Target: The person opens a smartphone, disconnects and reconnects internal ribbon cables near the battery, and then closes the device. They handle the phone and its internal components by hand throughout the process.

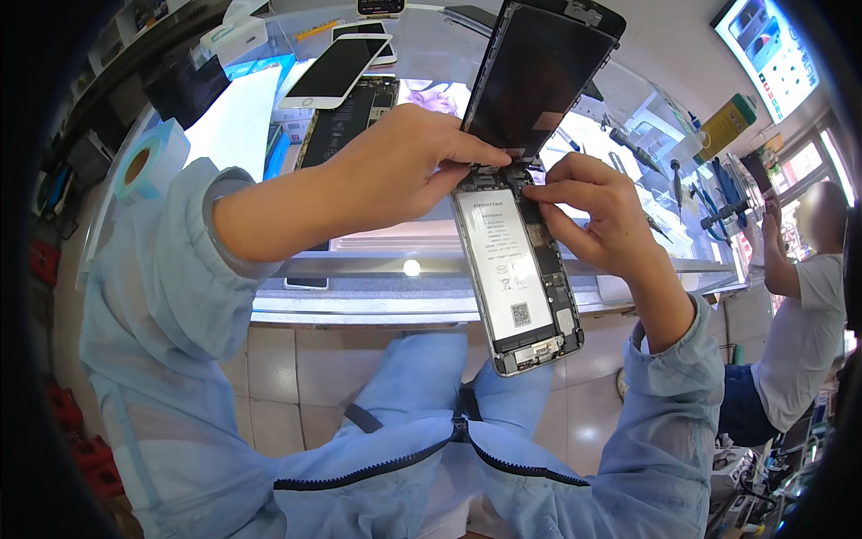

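An opened smartphone (507,260) is held up over the near edge of the counter, its inside facing me. A white battery fills much of its body, with the dark circuit board along the right side. The dark display panel (539,85) stands folded up from the top end of the body. My left hand (409,157) is closed at the left of this joint, thumb and forefinger pinching the phone there. My right hand (597,211) is closed too, its bent fingertips against the board's upper right edge. The fingers hide part of the connectors.
On the glass counter (395,265) lie a white-framed phone (337,72), an opened phone body (346,121) under it and a roll of tape (151,162). Screwdrivers, pliers (716,225) and a yellow-green container (729,126) are at right. A screen (768,54) hangs beyond; another person (808,332) stands far right.
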Tool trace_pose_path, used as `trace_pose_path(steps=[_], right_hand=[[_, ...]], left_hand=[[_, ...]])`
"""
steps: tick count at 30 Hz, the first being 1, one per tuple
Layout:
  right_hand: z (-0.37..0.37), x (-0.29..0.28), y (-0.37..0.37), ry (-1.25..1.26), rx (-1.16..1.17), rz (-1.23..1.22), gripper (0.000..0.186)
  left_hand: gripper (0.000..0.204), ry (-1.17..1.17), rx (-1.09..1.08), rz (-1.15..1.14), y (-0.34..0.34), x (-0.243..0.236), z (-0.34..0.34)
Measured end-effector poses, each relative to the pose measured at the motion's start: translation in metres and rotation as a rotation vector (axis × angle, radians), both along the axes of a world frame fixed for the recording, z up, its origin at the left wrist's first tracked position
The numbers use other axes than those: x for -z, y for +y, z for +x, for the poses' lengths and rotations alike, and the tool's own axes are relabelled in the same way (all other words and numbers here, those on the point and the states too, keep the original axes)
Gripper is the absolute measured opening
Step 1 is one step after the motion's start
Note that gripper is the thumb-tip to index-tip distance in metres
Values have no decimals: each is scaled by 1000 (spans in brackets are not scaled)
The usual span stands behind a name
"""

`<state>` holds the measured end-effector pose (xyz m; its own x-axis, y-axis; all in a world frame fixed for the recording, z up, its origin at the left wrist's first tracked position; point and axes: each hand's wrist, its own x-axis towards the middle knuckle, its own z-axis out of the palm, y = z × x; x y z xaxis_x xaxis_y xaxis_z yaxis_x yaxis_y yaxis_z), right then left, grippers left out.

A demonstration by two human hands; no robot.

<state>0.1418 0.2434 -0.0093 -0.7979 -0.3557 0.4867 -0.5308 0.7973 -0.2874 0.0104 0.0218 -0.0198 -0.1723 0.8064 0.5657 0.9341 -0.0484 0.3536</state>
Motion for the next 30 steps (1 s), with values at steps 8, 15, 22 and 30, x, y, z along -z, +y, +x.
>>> trace_pose_path(steps=[8, 15, 22, 30], right_hand=[[-2, -1, 3, 29, -18, -1, 17], [36, -20, 4, 100, 113, -71, 17], [67, 0, -12, -24, 18, -60, 57], [63, 9, -15, 48, 34, -2, 60]], left_hand=[[38, 9, -2, 5, 1, -2, 1], [37, 38, -31, 17, 0, 2, -7], [35, -3, -30, 4, -2, 3, -15], [36, 19, -2, 0, -4, 1, -14]])
